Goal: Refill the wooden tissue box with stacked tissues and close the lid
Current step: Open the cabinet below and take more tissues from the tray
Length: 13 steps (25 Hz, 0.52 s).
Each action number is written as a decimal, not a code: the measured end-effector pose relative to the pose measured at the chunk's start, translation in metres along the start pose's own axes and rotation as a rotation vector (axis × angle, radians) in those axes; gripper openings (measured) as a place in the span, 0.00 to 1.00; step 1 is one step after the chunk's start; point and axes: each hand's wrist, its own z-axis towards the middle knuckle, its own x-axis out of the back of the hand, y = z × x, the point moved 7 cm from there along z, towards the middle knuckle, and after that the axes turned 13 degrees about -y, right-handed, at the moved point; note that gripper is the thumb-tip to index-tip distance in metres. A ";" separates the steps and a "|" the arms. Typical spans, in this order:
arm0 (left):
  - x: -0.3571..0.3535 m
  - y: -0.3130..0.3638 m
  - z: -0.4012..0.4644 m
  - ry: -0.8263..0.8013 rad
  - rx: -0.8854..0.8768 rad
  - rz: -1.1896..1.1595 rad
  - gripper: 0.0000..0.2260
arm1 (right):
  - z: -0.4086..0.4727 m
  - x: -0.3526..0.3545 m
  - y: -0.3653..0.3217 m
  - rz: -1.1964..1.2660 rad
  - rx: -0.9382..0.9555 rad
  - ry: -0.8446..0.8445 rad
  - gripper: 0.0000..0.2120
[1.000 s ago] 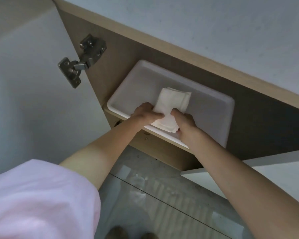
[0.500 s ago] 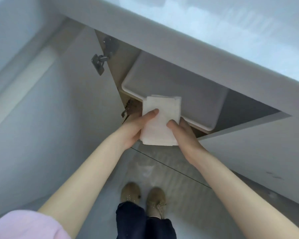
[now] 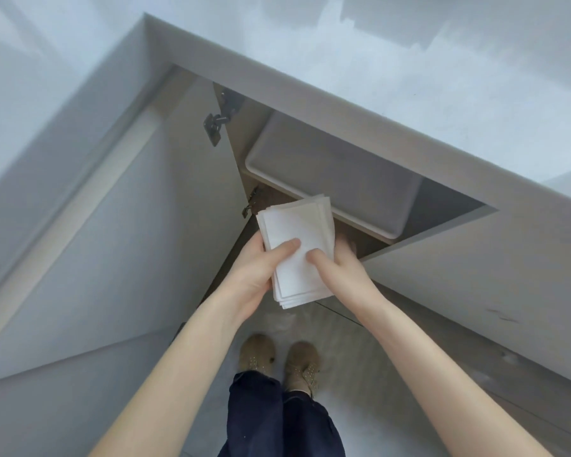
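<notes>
Shoes [image 3: 279, 361] stand on the floor, close by. Above them, the left hand [image 3: 256, 275] and the right hand [image 3: 338, 270] both pinch the stack of tissues [image 3: 299, 252], thumbs on top and fingers under it. The stack is up in the air, in front of the open cupboard. Behind it a white tray [image 3: 337, 179] sits on the cupboard shelf. Farther back is the white desk [image 3: 376, 77]. So the tissues are picked up. I see no wooden box here, so filling it and shutting the lid are probably still to do.
</notes>
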 end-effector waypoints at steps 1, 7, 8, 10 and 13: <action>-0.002 -0.001 -0.006 0.010 -0.002 -0.018 0.16 | -0.006 -0.001 -0.001 0.018 -0.012 -0.010 0.18; -0.014 0.000 -0.051 0.033 -0.045 -0.185 0.16 | -0.054 -0.004 0.010 0.190 -0.038 -0.012 0.28; -0.016 0.004 -0.059 0.046 -0.062 -0.205 0.17 | -0.063 -0.007 0.011 0.232 -0.036 -0.026 0.31; -0.022 0.011 -0.075 0.063 -0.104 -0.244 0.19 | -0.082 -0.014 0.010 0.349 -0.026 -0.060 0.37; -0.034 0.026 -0.096 0.099 -0.171 -0.270 0.19 | -0.106 -0.027 -0.004 0.436 0.011 -0.123 0.30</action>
